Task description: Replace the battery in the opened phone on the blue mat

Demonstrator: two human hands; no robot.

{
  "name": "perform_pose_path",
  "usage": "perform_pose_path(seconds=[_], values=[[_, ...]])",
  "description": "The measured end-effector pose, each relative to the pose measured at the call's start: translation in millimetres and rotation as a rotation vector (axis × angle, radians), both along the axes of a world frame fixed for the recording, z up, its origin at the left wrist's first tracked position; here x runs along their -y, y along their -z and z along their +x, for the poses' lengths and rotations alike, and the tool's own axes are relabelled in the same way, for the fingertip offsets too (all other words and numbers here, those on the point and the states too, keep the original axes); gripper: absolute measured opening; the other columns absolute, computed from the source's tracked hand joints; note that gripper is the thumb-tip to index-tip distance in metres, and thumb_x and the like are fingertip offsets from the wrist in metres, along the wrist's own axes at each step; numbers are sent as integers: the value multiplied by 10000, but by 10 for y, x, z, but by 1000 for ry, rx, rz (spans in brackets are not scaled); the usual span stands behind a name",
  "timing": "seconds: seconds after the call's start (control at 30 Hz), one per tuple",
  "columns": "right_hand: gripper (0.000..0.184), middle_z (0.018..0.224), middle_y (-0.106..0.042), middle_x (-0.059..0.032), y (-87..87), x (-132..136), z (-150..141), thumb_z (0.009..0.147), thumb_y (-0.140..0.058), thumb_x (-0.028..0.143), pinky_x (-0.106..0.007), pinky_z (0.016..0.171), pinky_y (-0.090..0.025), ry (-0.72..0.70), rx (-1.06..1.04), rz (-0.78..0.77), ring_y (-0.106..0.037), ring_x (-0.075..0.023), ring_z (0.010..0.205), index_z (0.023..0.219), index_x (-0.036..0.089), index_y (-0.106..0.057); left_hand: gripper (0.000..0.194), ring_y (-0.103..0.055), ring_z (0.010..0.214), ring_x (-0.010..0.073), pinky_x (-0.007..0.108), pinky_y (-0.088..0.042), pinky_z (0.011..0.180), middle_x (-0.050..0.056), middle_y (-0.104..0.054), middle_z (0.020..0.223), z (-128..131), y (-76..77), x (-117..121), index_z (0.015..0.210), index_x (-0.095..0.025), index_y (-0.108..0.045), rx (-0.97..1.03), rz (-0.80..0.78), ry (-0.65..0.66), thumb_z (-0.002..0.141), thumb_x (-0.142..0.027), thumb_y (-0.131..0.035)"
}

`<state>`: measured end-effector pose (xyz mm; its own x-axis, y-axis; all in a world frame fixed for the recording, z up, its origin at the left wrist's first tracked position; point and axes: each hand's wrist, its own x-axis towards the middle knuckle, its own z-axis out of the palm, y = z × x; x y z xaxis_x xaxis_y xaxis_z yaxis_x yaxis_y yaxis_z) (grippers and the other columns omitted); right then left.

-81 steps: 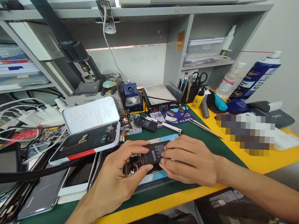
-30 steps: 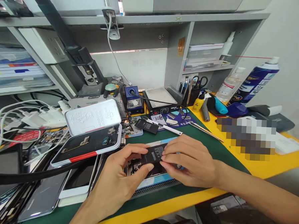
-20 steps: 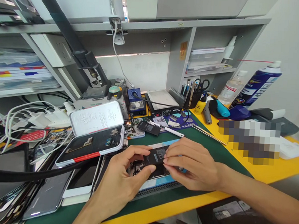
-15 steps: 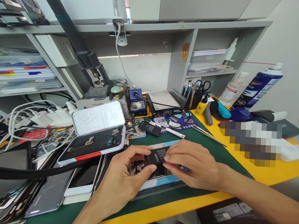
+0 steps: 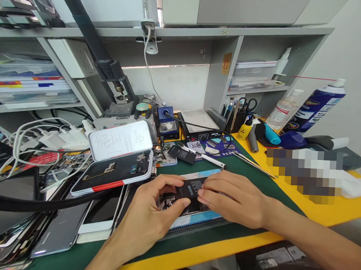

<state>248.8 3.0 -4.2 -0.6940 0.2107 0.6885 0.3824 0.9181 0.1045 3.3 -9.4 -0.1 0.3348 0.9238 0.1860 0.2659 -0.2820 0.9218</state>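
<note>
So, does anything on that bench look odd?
Yes: at right, a pixelated patch hides part of the yellow surface, odd because everything around it is unpixelated. No spill shows around the battery being handled.

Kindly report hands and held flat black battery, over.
Left hand grips battery; right hand at its end. Battery over opened rectangular phone, seating unclear. White pen-shaped tool beyond.

A grey shelving unit [image 5: 217,82] is set behind a yellow workbench [image 5: 198,252] with a green top, and a plain pale wall [image 5: 352,55] is seen at right.
</note>
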Motion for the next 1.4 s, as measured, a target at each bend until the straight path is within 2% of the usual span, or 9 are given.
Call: perform_pose_path(seconds=[0.4, 0.6, 0.73, 0.83, 1.0, 1.17, 1.4], values=[[134, 872, -732, -113, -10, 7, -7, 910, -714, 118, -371, 732, -605, 17, -20, 0, -695, -230, 829, 1038, 103, -678, 192, -705, 974, 168, 250, -586, 823, 22, -732, 1157, -21, 21, 11, 1066, -256, -675, 24, -48, 20, 883, -292, -724], [221, 919, -733, -152, -106, 21, -13, 894, -728, 181, -403, 696, -587, 22, -123, -170, -699, -250, 838, 1091, 98, -673, 204, -718, 997, 176, 274, -590, 873, 21, -726, 1184, -36, 12, 1, 1075, -264, -669, 51, -72, 39, 884, -301, -728], [309, 1114, -711, -192, -123, 32, 29, 901, -720, 234, -448, 817, -594, 65, -131, -282, -694, -278, 990, 1187, 131, -661, 195, -702, 1011, 161, 260, -578, 906, 8, -718, 1181, -41, 12, 3, 1070, -271, -666, 54, -62, 45, 884, -277, -724], [333, 1215, -684, -188, -121, 32, 69, 912, -724, 245, -416, 892, -592, 95, -126, -418, -686, -267, 1072, 1225, 144, -666, 218, -672, 1086, 165, 242, -564, 921, 0, -700, 1209, -47, 22, 5, 1099, -283, -654, 41, -40, 51, 891, -266, -718], [398, 1164, -704, -133, -163, 39, 89, 890, -753, 182, -333, 883, -585, 71, -143, -651, -683, -219, 1041, 1279, 176, -663, 255, -644, 1147, 181, 273, -545, 950, -2, -652, 1294, -77, 57, 15, 1170, -305, -616, 9, -53, 90, 927, -276, -689], [462, 1121, -709, -82, -216, 59, 62, 859, -780, 151, -336, 848, -569, 63, -204, -780, -671, -215, 1007, 1290, 258, -656, 288, -634, 1148, 194, 331, -529, 968, -18, -623, 1338, -94, 89, 29, 1218, -348, -587, -75, -41, 96, 946, -306, -671], [343, 1105, -698, -52, -215, 56, 54, 847, -792, 235, -314, 815, -560, 113, -286, -960, -671, -205, 964, 1174, 267, -694, 327, -615, 1168, 197, 325, -530, 929, -17, -609, 1352, -91, 86, 34, 1238, -354, -571, -79, -6, 104, 939, -290, -686]])
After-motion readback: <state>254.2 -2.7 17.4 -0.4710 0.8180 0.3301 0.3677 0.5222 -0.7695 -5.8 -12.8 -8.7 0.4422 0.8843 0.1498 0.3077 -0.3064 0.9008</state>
